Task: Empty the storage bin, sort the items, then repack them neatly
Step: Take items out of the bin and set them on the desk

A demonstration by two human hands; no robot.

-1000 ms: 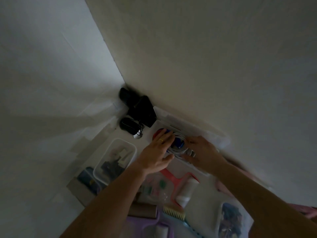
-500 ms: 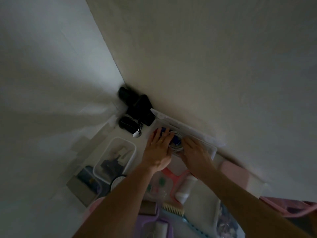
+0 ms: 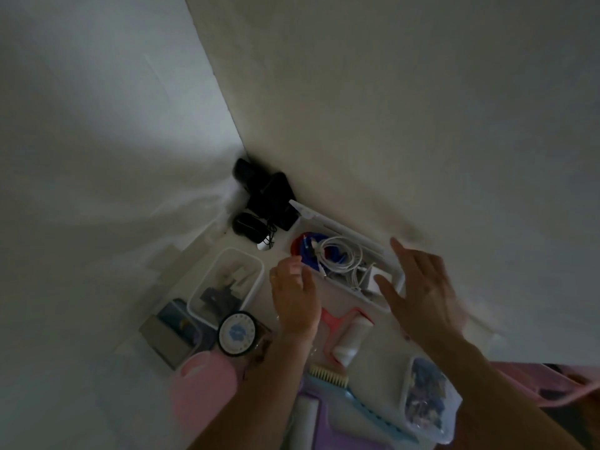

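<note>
Both hands hover with loose, empty fingers, the left hand [image 3: 293, 298] at seven o'clock and the right hand [image 3: 418, 293] at four o'clock of the white bin [image 3: 344, 226] against the wall; coiled white cables [image 3: 339, 258] lie inside it.
</note>
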